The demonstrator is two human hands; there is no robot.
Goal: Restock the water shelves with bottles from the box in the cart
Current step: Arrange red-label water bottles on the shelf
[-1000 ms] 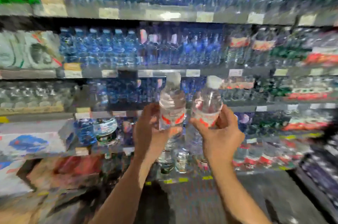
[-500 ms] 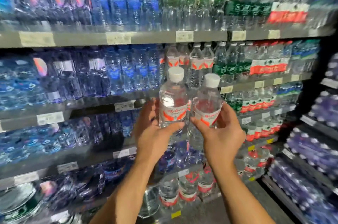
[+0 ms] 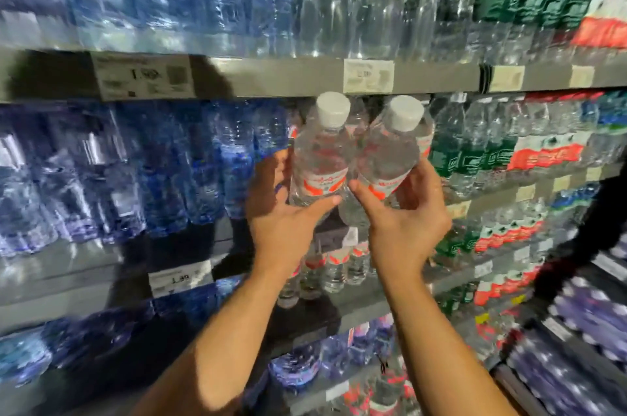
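Placing step, judged: two bottles raised to shelf height, not yet set down.

Left hand (image 3: 283, 222): grip closed round the lower body of the left bottle (image 3: 319, 157), thumb across the front below the label. Right hand (image 3: 405, 222): grip closed round the right bottle (image 3: 390, 157), which tilts slightly right. The two bottles touch at the shoulders. Both are clear ribbed plastic with white screw caps and red-and-white label bands; likely thin-walled and a little yielding under a squeeze.

Just beyond the caps, the grey shelf edge (image 3: 271, 76) carries paper price tags (image 3: 368, 75). Behind the hands stands a row of same-label bottles (image 3: 356, 123), partly hidden.

Next move, judged: push both in under that edge, bases flat, labels forward. Low clearance above the caps is the risk.

Further back: blue bottles (image 3: 203, 164) left, green-label bottles (image 3: 475, 157) right. Box and cart not in view.
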